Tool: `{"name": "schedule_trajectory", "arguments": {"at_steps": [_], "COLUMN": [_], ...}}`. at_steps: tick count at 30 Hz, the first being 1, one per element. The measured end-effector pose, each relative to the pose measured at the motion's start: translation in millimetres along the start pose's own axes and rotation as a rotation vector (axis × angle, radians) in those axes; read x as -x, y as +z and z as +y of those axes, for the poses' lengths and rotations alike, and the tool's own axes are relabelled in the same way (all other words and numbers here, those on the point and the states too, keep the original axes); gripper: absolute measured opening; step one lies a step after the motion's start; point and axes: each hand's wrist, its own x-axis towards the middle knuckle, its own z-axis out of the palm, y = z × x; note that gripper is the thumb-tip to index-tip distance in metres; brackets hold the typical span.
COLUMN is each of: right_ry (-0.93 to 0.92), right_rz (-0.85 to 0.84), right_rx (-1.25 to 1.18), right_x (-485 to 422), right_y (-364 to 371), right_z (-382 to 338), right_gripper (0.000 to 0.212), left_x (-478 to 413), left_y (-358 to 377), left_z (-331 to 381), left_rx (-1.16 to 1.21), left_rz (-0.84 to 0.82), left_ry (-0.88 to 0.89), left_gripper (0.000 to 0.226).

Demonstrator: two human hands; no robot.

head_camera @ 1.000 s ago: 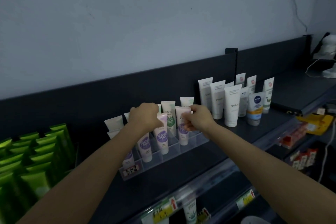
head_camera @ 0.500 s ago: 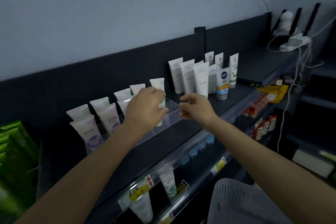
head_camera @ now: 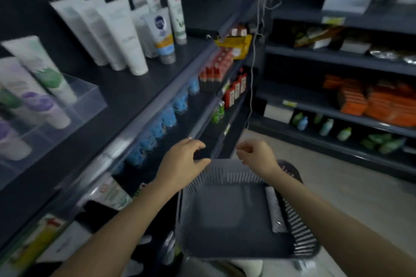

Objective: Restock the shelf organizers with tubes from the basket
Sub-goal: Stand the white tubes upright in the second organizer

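Note:
A grey slatted basket (head_camera: 299,229) sits low in front of me, and its dark floor shows no tubes. My left hand (head_camera: 182,162) hovers over the basket's far left rim with fingers loosely curled and holds nothing. My right hand (head_camera: 256,155) hangs above the far rim, fingers loosely curled, also without anything in it. The clear shelf organizer (head_camera: 85,99) stands at the far left on the dark shelf, holding white tubes (head_camera: 47,69) with green and purple labels. The picture is motion-blurred.
Tall white tubes (head_camera: 117,36) stand loose on the shelf (head_camera: 139,87) right of the organizer. Lower shelves carry blue, red and green packs. A white cable (head_camera: 254,56) hangs down the shelf end. Another shelving unit with orange packs (head_camera: 371,101) stands across the aisle.
Both hands have left the organizer and dropped down to the basket. My view swung right and downward, so the organizer slid to the left edge and the basket fills the lower middle.

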Motion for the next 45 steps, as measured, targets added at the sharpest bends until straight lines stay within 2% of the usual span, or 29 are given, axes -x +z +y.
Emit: {"name": "schedule_trajectory", "arguments": {"at_steps": [2,5,7,10,11,13,16,19,21,25,31,37,40,44,45], "right_ry": [0.092,0.256,0.369,0.535,0.563,0.545,0.634,0.695,0.643,0.595,0.533,0.189,0.014,-0.234,-0.287], "right_rz": [-0.002,-0.056,-0.089,-0.155,-0.164,-0.171,-0.062,-0.027,-0.033,-0.178,-0.205,-0.328,-0.342,-0.314,-0.316], "right_rx": [0.070,0.176,0.190,0.221,0.248,0.337,0.380,0.454,0.542,0.626,0.384,0.285,0.160,0.111,0.080], "right_x": [6,13,16,17,16,14,9,3,6,11,13,1,-2,-7,-7], "right_y": [5,23,37,56,63,71,77,87,93,94,89,57,30,2,-2], "right_z": [40,95,127,165,181,202,218,231,237,239,209,133,81,4,-17], "right_gripper": [0.010,0.034,0.040,0.013,0.011,0.030,0.063,0.044,0.049,0.054,0.040,0.035,0.034,0.014,0.017], "left_x": [-1,3,6,5,4,4,5,9,13,16,20,31,28,19,18], "left_y": [26,63,85,115,124,140,160,169,171,165,142,106,78,32,19], "left_z": [-4,-16,-26,-40,-44,-50,-60,-69,-75,-79,-74,-72,-64,-48,-42], "left_rx": [0.082,0.154,0.179,0.194,0.198,0.190,0.199,0.190,0.135,0.062,-0.064,-0.092,-0.075,0.012,0.022], "left_rz": [-0.060,-0.113,-0.166,-0.220,-0.225,-0.227,-0.232,-0.244,-0.270,-0.288,-0.321,-0.316,-0.244,-0.097,-0.047], "left_ry": [-0.060,-0.142,-0.197,-0.256,-0.277,-0.305,-0.334,-0.360,-0.330,-0.284,-0.260,-0.242,-0.232,-0.182,-0.156], "left_gripper": [0.037,0.034,0.035,0.034,0.034,0.033,0.033,0.035,0.036,0.035,0.034,0.027,0.030,0.033,0.032]}}
